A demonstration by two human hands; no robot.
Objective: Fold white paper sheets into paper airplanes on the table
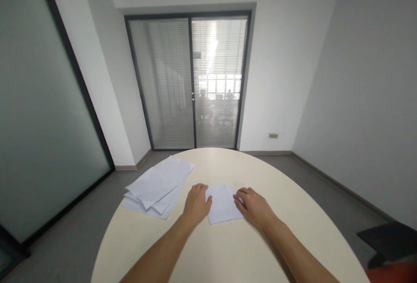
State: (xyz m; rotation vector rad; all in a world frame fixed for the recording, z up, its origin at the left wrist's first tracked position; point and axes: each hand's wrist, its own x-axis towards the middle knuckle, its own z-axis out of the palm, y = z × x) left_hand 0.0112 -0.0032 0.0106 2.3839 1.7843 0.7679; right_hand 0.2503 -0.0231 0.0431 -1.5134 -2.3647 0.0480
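The folded paper [223, 207] lies inside the worktop's [224, 252] rounded far edge, bare surface beyond and nearer; its straight edge faces the wearer, long axis unclear. Left hand [197, 202] and right hand [253, 206], loosely open, touch its sides.

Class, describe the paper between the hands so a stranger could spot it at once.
Find the cream, curved-edged table. Between the left hand and right hand lies a small white paper. Unlike the larger, loosely overlapping white sheets to its left, it has both hands touching it.
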